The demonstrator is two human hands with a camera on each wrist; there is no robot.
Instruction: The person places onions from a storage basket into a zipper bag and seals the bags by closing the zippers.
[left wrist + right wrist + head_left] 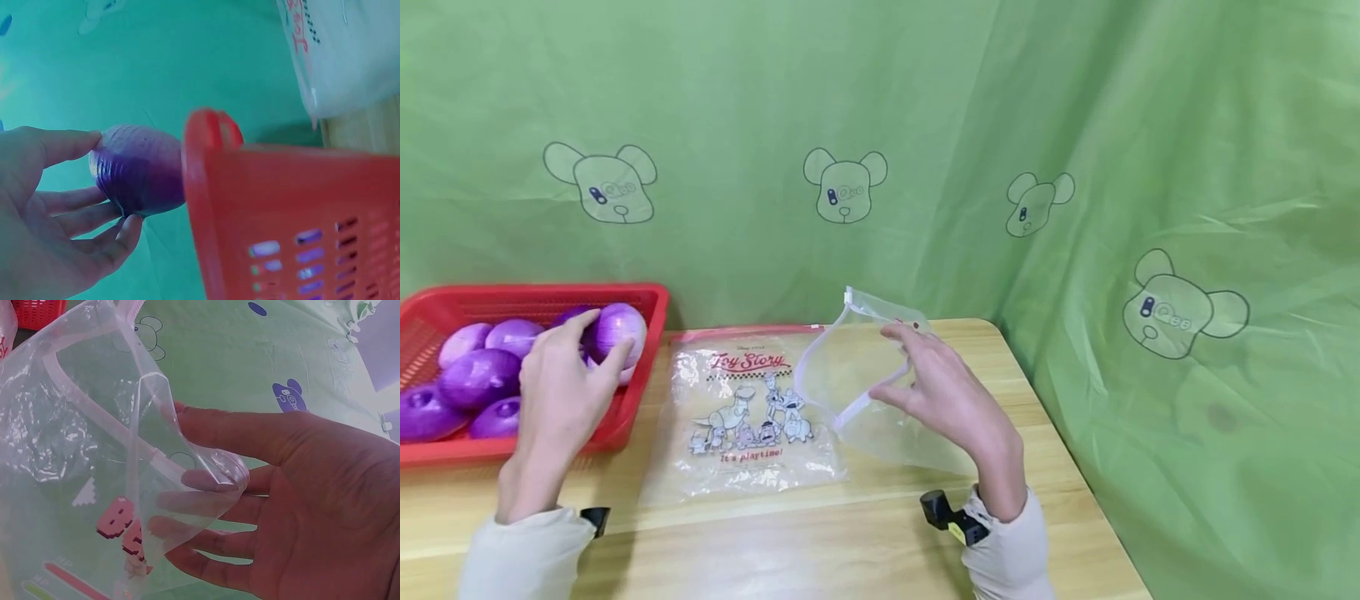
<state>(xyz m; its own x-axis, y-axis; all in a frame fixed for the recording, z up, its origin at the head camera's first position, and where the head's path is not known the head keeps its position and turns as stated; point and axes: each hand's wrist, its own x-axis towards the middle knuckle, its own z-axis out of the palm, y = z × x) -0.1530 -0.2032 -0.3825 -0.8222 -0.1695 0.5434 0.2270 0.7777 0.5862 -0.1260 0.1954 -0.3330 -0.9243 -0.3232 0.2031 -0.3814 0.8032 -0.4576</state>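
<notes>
In the head view my left hand (561, 387) holds a purple-skinned red onion (620, 329) over the right side of a red plastic basket (662, 302). The left wrist view shows this onion (140, 169) between thumb and fingertips, by the basket's rim. Several more red onions (481, 377) lie in the basket. My right hand (951, 392) is at the gaping mouth of a clear zip bag (820, 367). Its fingers are spread and fairly straight, touching the bag's edge; the right wrist view shows some fingertips through the plastic (181, 512).
A second clear zip bag (752, 417), printed with "Toy Story" and cartoon figures, lies flat between basket and open bag. Behind the wooden table (760, 542) hangs a green curtain (737, 100) with bear-head drawings, which also runs along the right side.
</notes>
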